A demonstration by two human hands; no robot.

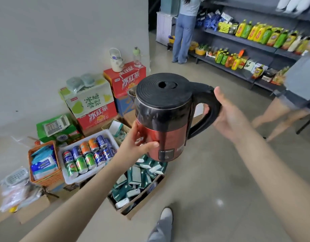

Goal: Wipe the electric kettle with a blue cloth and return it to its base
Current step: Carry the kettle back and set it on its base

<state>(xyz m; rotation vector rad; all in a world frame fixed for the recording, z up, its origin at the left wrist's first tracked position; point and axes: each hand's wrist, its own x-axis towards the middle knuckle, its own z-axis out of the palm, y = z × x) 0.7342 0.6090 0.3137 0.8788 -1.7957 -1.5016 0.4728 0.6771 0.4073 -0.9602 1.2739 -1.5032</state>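
The electric kettle [164,117] has a red body, a black upper band and a ribbed black lid. It is held upright in the air above the floor, in the middle of the view. My right hand [227,114] is wrapped around its black handle. My left hand [135,144] presses against the lower left side of the red body. No blue cloth and no kettle base can be seen.
On the floor at left are stacked drink cartons [122,79], a white crate of cans [88,154], an orange basket [45,163] and an open box of green packets [138,182]. Shelves of goods [247,41] line the right wall. Two people stand near them.
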